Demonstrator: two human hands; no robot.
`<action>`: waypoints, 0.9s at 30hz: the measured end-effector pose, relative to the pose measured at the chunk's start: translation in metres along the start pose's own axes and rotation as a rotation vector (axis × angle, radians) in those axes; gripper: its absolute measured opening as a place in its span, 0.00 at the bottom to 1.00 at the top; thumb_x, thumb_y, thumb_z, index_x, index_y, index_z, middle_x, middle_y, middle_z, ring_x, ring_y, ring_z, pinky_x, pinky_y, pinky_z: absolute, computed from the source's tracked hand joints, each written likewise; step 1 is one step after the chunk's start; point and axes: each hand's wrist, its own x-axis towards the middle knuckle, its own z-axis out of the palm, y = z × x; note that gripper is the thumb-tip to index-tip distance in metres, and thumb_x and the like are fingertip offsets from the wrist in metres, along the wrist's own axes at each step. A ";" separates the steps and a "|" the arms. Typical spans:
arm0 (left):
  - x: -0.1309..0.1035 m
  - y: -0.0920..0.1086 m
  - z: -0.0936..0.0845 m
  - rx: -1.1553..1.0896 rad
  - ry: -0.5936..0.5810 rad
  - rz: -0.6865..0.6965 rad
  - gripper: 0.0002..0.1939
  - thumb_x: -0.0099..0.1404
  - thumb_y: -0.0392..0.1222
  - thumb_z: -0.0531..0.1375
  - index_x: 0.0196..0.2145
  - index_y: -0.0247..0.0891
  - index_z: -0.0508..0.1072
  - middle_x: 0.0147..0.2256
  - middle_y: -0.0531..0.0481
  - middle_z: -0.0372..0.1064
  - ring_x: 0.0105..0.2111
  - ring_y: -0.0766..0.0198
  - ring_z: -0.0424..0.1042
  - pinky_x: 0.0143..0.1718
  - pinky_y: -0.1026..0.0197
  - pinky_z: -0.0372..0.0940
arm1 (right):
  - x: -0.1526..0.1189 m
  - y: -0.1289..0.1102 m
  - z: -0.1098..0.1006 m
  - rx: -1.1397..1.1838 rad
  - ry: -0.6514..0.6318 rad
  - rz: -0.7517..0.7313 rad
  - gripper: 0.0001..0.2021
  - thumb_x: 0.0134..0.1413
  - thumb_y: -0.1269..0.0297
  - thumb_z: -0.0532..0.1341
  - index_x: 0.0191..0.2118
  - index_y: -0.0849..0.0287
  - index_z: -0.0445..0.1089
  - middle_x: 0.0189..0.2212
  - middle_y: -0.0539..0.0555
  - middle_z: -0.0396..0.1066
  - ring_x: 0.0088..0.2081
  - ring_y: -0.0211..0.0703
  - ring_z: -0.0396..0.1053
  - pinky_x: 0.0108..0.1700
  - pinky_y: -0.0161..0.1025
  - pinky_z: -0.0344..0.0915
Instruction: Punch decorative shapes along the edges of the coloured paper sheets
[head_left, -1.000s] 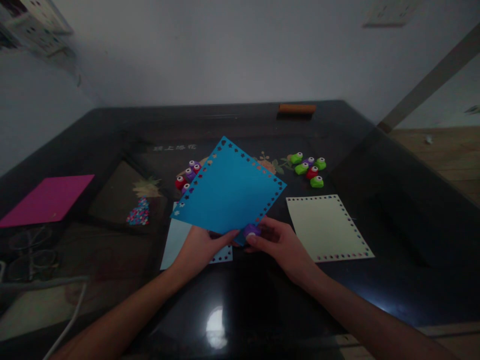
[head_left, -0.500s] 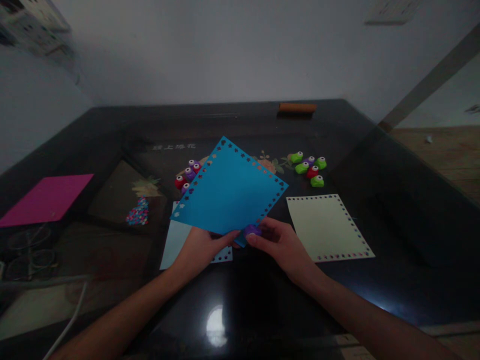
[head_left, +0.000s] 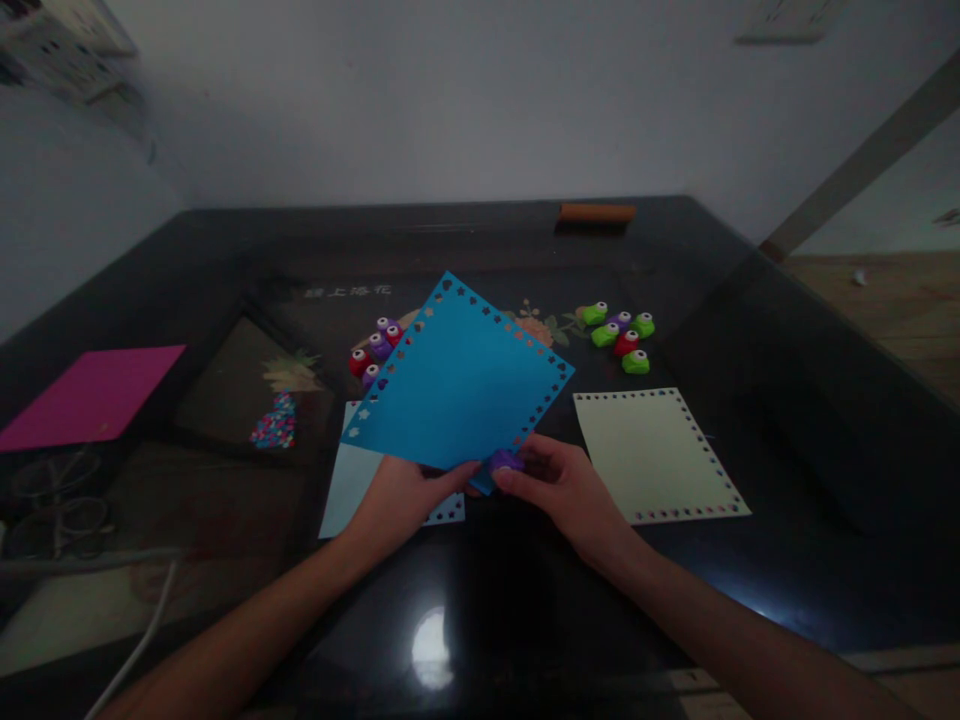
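Note:
A blue sheet of paper point(head_left: 465, 380) is held up above the table, turned cornerwise, with small shapes punched along its edges. My left hand point(head_left: 416, 490) pinches it near its lowest corner. At that same corner my right hand point(head_left: 559, 480) is closed on a small purple craft punch point(head_left: 505, 461), which sits at the paper's lower right edge. Beneath the blue sheet lies a pale blue sheet point(head_left: 349, 490), partly covered. To the right rests a pale yellow sheet point(head_left: 656, 455) with punched edges.
Green, red and purple punches point(head_left: 626, 335) stand at the right, and red and purple ones point(head_left: 371, 350) at the left. Colourful paper bits point(head_left: 276, 422) are heaped near a pink sheet point(head_left: 94, 397). A brown roll point(head_left: 596, 214) lies by the wall.
Almost nothing differs. Both hands, the blue paper and the purple punch keep their places; the view has shifted very slightly.

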 end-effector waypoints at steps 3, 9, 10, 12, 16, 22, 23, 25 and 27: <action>0.000 0.001 0.000 -0.006 0.004 0.004 0.05 0.53 0.42 0.62 0.28 0.39 0.71 0.29 0.49 0.78 0.25 0.58 0.77 0.32 0.58 0.73 | 0.000 0.000 0.000 -0.003 0.002 0.000 0.13 0.43 0.59 0.68 0.36 0.57 0.73 0.32 0.52 0.74 0.37 0.45 0.70 0.43 0.45 0.64; -0.001 -0.001 -0.001 -0.016 -0.014 0.017 0.05 0.53 0.42 0.62 0.27 0.38 0.71 0.30 0.49 0.78 0.26 0.59 0.77 0.34 0.58 0.72 | 0.000 -0.001 0.000 -0.002 0.013 0.000 0.11 0.43 0.60 0.68 0.34 0.58 0.73 0.33 0.52 0.74 0.35 0.43 0.70 0.42 0.43 0.64; -0.001 -0.001 -0.001 -0.017 -0.011 0.015 0.05 0.53 0.42 0.62 0.28 0.39 0.71 0.30 0.49 0.78 0.26 0.59 0.77 0.34 0.58 0.72 | 0.000 -0.001 0.000 0.002 0.012 -0.001 0.11 0.43 0.60 0.68 0.34 0.57 0.73 0.33 0.52 0.74 0.35 0.43 0.70 0.42 0.43 0.64; 0.000 -0.002 0.000 -0.017 -0.006 0.016 0.06 0.53 0.42 0.62 0.30 0.39 0.71 0.31 0.49 0.78 0.26 0.58 0.77 0.35 0.57 0.72 | 0.000 -0.001 0.000 0.003 0.011 0.001 0.12 0.43 0.59 0.68 0.35 0.58 0.73 0.33 0.52 0.74 0.35 0.43 0.70 0.42 0.43 0.64; -0.001 0.001 0.000 0.013 0.009 0.012 0.06 0.53 0.41 0.62 0.30 0.39 0.72 0.30 0.48 0.78 0.27 0.57 0.77 0.34 0.57 0.73 | 0.000 -0.001 0.000 -0.020 0.018 -0.001 0.11 0.43 0.59 0.67 0.34 0.58 0.73 0.32 0.52 0.74 0.35 0.42 0.70 0.40 0.42 0.64; 0.000 0.000 0.000 0.047 0.008 0.028 0.04 0.54 0.41 0.62 0.29 0.39 0.72 0.31 0.49 0.78 0.28 0.58 0.77 0.36 0.57 0.72 | 0.001 0.002 -0.001 -0.001 0.020 -0.004 0.12 0.43 0.59 0.68 0.35 0.57 0.73 0.32 0.52 0.74 0.34 0.43 0.70 0.41 0.42 0.64; 0.001 -0.001 0.000 0.053 0.013 0.033 0.04 0.54 0.41 0.62 0.29 0.40 0.72 0.31 0.49 0.78 0.28 0.58 0.77 0.36 0.57 0.72 | 0.001 0.002 -0.001 0.002 0.022 -0.007 0.12 0.43 0.59 0.68 0.35 0.57 0.73 0.32 0.52 0.74 0.35 0.43 0.70 0.41 0.42 0.64; 0.001 -0.002 0.001 0.069 0.032 0.044 0.05 0.53 0.41 0.62 0.29 0.39 0.72 0.31 0.49 0.78 0.29 0.58 0.77 0.37 0.57 0.72 | 0.000 0.002 0.000 0.008 0.025 -0.014 0.11 0.43 0.60 0.68 0.35 0.56 0.73 0.33 0.52 0.74 0.35 0.43 0.70 0.42 0.43 0.64; 0.000 -0.003 0.001 0.086 0.051 0.061 0.06 0.53 0.42 0.63 0.30 0.39 0.72 0.31 0.48 0.78 0.30 0.57 0.77 0.39 0.56 0.71 | 0.000 0.000 0.000 0.012 0.029 -0.021 0.10 0.43 0.61 0.68 0.34 0.56 0.73 0.33 0.53 0.74 0.36 0.43 0.69 0.42 0.43 0.64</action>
